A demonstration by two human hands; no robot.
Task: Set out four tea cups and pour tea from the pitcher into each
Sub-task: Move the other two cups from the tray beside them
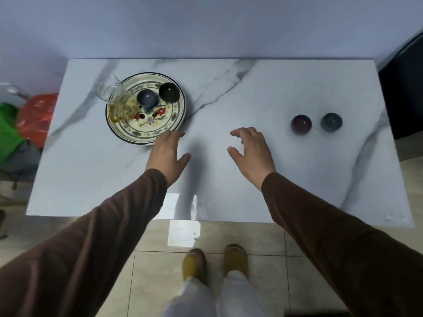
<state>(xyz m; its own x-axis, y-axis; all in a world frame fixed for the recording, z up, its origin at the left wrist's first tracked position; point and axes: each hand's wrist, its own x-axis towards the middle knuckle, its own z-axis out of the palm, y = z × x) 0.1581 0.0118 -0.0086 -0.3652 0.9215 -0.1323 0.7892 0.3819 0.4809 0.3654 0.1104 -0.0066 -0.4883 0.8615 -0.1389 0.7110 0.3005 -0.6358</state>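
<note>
A floral plate (160,126) sits at the table's back left. On it stand a glass pitcher (119,99) holding yellowish tea, a grey-blue cup (147,98) and a dark green cup (169,92). Two more cups stand on the bare table at the right: a dark purple cup (301,124) and a blue-grey cup (331,122). My left hand (168,154) hovers flat by the plate's near rim, fingers apart, holding nothing. My right hand (251,149) is over the table's middle, fingers spread and curved, empty, well left of the purple cup.
The white marble table (229,88) stands against a pale wall. Red and green bags (27,124) lie on the floor to the left. A dark object (402,92) stands at the right edge. My feet in yellow shoes (215,261) stand on tiles by the near edge.
</note>
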